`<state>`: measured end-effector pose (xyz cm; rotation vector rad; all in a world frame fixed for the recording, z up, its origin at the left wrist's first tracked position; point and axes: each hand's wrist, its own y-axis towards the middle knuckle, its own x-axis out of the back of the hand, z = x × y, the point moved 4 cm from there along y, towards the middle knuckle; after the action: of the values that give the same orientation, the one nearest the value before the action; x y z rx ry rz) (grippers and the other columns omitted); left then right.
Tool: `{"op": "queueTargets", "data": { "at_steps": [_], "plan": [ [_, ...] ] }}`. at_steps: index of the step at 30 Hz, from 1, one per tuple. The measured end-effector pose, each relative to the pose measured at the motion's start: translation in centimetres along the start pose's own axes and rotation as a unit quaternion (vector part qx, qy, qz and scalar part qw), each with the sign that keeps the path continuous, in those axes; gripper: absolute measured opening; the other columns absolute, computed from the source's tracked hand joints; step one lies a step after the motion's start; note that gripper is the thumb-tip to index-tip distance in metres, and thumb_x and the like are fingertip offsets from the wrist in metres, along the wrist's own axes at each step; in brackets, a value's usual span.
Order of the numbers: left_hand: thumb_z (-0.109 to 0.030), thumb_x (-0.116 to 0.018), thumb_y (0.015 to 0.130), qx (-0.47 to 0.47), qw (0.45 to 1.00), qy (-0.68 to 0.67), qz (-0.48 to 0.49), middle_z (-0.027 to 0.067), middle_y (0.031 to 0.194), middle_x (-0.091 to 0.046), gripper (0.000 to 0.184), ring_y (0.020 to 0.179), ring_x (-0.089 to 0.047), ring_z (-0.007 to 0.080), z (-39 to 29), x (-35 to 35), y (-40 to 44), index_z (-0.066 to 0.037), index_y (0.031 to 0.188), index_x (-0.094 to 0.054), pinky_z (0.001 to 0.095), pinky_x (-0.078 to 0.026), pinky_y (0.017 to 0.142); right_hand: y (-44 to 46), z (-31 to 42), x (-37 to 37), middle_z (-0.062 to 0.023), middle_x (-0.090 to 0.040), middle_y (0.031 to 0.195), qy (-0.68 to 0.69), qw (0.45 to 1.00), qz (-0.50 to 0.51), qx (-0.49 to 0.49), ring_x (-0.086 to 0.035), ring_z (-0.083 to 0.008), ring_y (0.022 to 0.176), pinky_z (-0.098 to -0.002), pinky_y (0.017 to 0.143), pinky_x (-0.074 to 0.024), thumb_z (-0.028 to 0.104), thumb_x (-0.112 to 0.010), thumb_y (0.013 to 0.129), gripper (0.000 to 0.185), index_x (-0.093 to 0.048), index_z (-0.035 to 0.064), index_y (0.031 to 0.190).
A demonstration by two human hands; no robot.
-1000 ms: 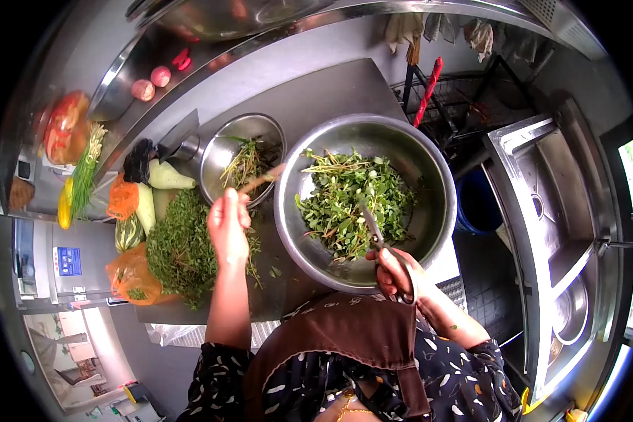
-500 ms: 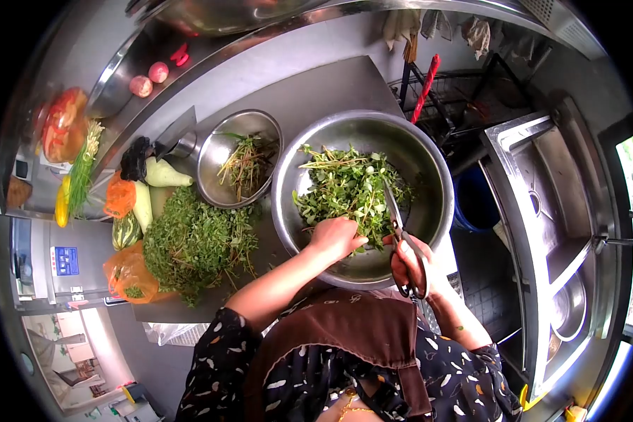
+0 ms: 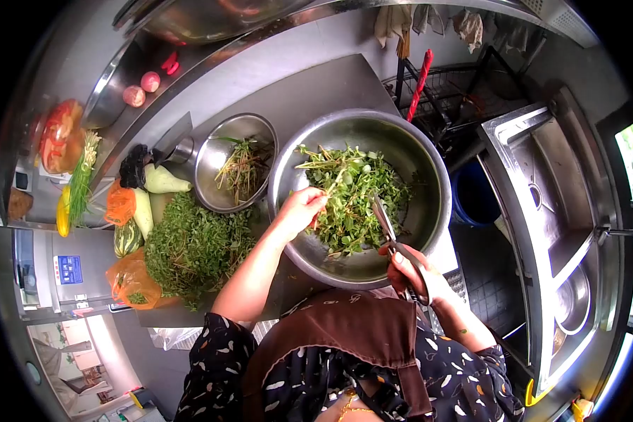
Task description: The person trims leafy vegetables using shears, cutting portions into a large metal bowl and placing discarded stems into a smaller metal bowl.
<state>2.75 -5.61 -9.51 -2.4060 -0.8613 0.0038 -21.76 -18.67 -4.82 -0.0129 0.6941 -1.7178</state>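
A large steel bowl (image 3: 429,225) in front of me holds a pile of cut leafy greens (image 3: 359,204). My left hand (image 3: 302,209) is closed in a pinch over the bowl's left side, on a sprig of greens (image 3: 339,187) whose leaves point into the bowl. My right hand (image 3: 409,271) grips a pair of scissors (image 3: 385,221) at the bowl's lower right, its blades reaching over the greens. A smaller steel bowl (image 3: 211,151) beside it contains trimmed stems (image 3: 244,171). Left of the bowls lies a big heap of uncut greens (image 3: 193,250).
Pale gourds (image 3: 166,180), a striped squash (image 3: 127,238) and an orange plastic bag (image 3: 130,278) lie along the counter's left side. A cleaver (image 3: 172,137) stands behind them. To the right are a blue bucket (image 3: 475,197) and a steel sink (image 3: 548,190).
My left hand has lifted from the greens at the bowl's near side and moved left and up with a sprig. The scissors have shifted slightly left and down.
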Motion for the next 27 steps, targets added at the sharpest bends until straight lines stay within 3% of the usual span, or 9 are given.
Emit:
{"op": "queueTargets", "data": {
  "at_steps": [2,6,9,11,13,16,19,24,27],
  "plan": [
    [-0.013,-0.057,0.094,-0.095,0.988,0.097,-0.068,0.0036,0.078,-0.060,0.015,0.063,-0.055,0.0110,2.2,1.4,1.9,-0.002,0.104,-0.058,0.0256,-0.045,0.054,0.1,0.1,-0.2,0.0000,-0.044,0.064,-0.015,1.000,0.009,0.009,-0.044,-0.0102,0.053,-0.0246,0.048,-0.0384,0.046,-0.051,0.096,0.055,-0.048,-0.0029,0.120],
    [-0.028,-0.069,0.082,-0.067,0.929,0.350,-0.097,0.0113,0.078,-0.064,0.031,0.069,-0.063,0.0246,0.5,0.4,0.3,-0.006,0.092,-0.049,0.0378,-0.048,0.063,0.3,0.3,-0.5,0.0001,-0.044,0.064,-0.004,1.000,0.014,0.008,-0.044,-0.0104,0.052,-0.0245,0.048,-0.0383,0.047,-0.051,0.095,0.055,-0.048,-0.0030,0.119],
    [-0.034,-0.078,0.073,-0.108,0.848,0.513,-0.079,0.0159,0.096,-0.061,0.052,0.090,-0.063,0.0300,0.0,-2.5,-0.6,-0.003,0.101,-0.046,0.0416,-0.051,0.076,0.4,0.4,-0.7,-0.0001,-0.045,0.064,-0.008,1.000,0.013,0.010,-0.045,-0.0104,0.051,-0.0242,0.048,-0.0382,0.047,-0.051,0.096,0.055,-0.048,-0.0029,0.120],
    [-0.035,-0.077,0.073,-0.092,0.851,0.515,-0.053,0.0190,0.099,-0.062,0.057,0.095,-0.063,0.0360,1.2,-3.5,0.2,-0.002,0.107,-0.046,0.0456,-0.050,0.080,0.4,0.3,-0.9,-0.0002,-0.045,0.063,0.004,1.000,0.012,0.013,-0.045,-0.0101,0.051,-0.0240,0.047,-0.0380,0.046,-0.051,0.095,0.055,-0.048,-0.0031,0.120],
    [-0.027,-0.074,0.078,-0.067,0.870,0.486,-0.043,0.0155,0.090,-0.064,0.046,0.083,-0.066,0.0310,2.2,-3.3,1.5,0.000,0.105,-0.049,0.0426,-0.052,0.073,0.3,0.2,-0.6,-0.0003,-0.045,0.063,-0.004,1.000,0.005,0.016,-0.044,-0.0100,0.051,-0.0239,0.047,-0.0377,0.046,-0.051,0.095,0.054,-0.049,-0.0028,0.120],
    [-0.007,-0.060,0.089,0.028,0.988,0.141,0.055,0.0075,0.085,-0.064,0.021,0.061,-0.058,0.0096,0.8,-2.0,1.2,-0.002,0.108,-0.055,0.0247,-0.047,0.049,-0.1,0.7,-0.2,-0.0002,-0.045,0.062,0.010,1.000,-0.007,0.024,-0.044,-0.0098,0.051,-0.0238,0.046,-0.0374,0.045,-0.052,0.095,0.053,-0.050,-0.0020,0.120],
    [-0.009,-0.055,0.094,0.033,0.992,0.117,0.032,0.0075,0.088,-0.065,0.026,0.059,-0.056,0.0089,-2.1,-0.2,0.6,-0.002,0.119,-0.053,0.0225,-0.045,0.048,-0.2,1.0,0.7,-0.0005,-0.044,0.062,-0.003,0.998,-0.030,0.049,-0.042,-0.0099,0.050,-0.0241,0.046,-0.0360,0.050,-0.051,0.094,0.057,-0.050,-0.0013,0.120],
    [-0.015,-0.059,0.092,-0.080,0.948,0.304,-0.052,0.0102,0.092,-0.066,0.030,0.069,-0.062,0.0153,-3.9,1.1,2.2,-0.003,0.119,-0.053,0.0303,-0.051,0.059,0.1,1.3,1.0,0.0007,-0.043,0.063,0.037,0.997,-0.045,0.051,-0.042,-0.0095,0.052,-0.0239,0.048,-0.0348,0.047,-0.053,0.094,0.055,-0.049,-0.0019,0.119],
    [-0.031,-0.072,0.082,-0.077,0.919,0.386,0.021,0.0186,0.105,-0.063,0.058,0.097,-0.063,0.0267,-4.9,-1.8,1.4,-0.009,0.129,-0.047,0.0426,-0.051,0.083,0.2,1.4,0.9,-0.0008,-0.043,0.062,0.024,0.997,-0.049,0.061,-0.042,-0.0106,0.050,-0.0247,0.047,-0.0339,0.051,-0.051,0.094,0.060,-0.049,-0.0026,0.119]
  ]
}}
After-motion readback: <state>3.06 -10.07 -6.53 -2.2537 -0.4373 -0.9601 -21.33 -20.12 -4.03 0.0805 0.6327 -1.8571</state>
